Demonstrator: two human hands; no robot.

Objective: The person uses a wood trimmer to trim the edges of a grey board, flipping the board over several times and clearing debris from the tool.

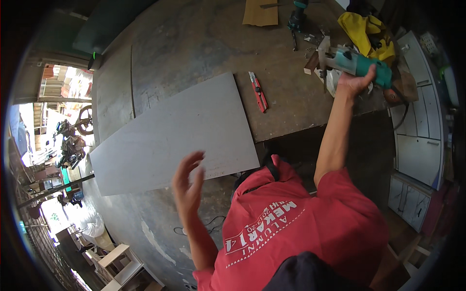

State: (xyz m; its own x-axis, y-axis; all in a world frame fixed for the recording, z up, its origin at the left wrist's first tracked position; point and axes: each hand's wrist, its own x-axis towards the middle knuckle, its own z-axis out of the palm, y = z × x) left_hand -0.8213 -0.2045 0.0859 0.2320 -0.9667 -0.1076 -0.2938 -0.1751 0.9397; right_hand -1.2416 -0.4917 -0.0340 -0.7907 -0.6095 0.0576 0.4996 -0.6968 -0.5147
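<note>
In my right hand (357,82) is a teal trim router (361,65) with a metal base, lying on its side over the right part of the workbench. My fingers wrap round its body from below, and its black cord hangs from the right end. My left hand (190,183) is raised near the front edge of a large pale grey sheet (179,126). Its fingers are apart and nothing is in them. The sheet lies on the bench, its wide end towards me. A red utility knife (258,93) rests just right of the sheet, untouched.
Beyond the router lie a yellow cloth (361,31), a teal drill (297,19) and small metal bits. A piece of brown cardboard (260,13) sits at the far edge. White cabinets (417,121) stand at right. A thin cable (208,224) lies near my left forearm.
</note>
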